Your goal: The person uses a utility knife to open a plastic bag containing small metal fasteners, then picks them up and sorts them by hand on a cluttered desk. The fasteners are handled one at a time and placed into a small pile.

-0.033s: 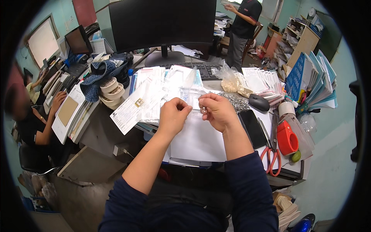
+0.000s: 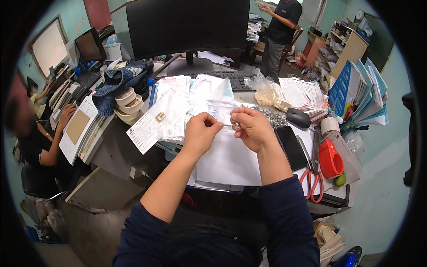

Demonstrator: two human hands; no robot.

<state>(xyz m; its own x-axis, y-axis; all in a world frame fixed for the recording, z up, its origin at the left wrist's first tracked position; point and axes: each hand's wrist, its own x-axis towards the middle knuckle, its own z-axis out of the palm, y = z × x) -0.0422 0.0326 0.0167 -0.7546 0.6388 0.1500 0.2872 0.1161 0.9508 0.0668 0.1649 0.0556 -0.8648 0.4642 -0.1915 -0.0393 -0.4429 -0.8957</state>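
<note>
Office worktop (image 2: 336, 191), crowded with papers and small hardware, seen from above in a wide, curved view. Nearest lies a white sheet (image 2: 229, 164), flat between the two forearms. Over its far part, the left hand (image 2: 201, 134) holds thumb and forefinger pressed together; whether anything thin is caught between them cannot be told. Facing it, a little apart, the right hand (image 2: 252, 128) is curled around a few shiny metal pieces (image 2: 236, 127), which show at its fingertips. Judged by their gloss and rounded look, these pieces should be light, hard and rather slippery, unlikely to dent yet apt to roll out of a loose grasp; the surest hold is probably a fingertip pinch across the sides, one piece at a time, the others kept within the curled fingers. To the right lie red-handled scissors (image 2: 318, 183) and a dark phone (image 2: 292, 147). Just beyond the right hand spreads a heap of small metal parts (image 2: 274, 116). Beyond the left, clear plastic (image 2: 217, 108) overlies papers; thin and limp in appearance, it would best be taken by an edge. Farther back are a keyboard (image 2: 238, 80) and a black monitor (image 2: 187, 29); in the background, a standing person (image 2: 278, 38).
</note>
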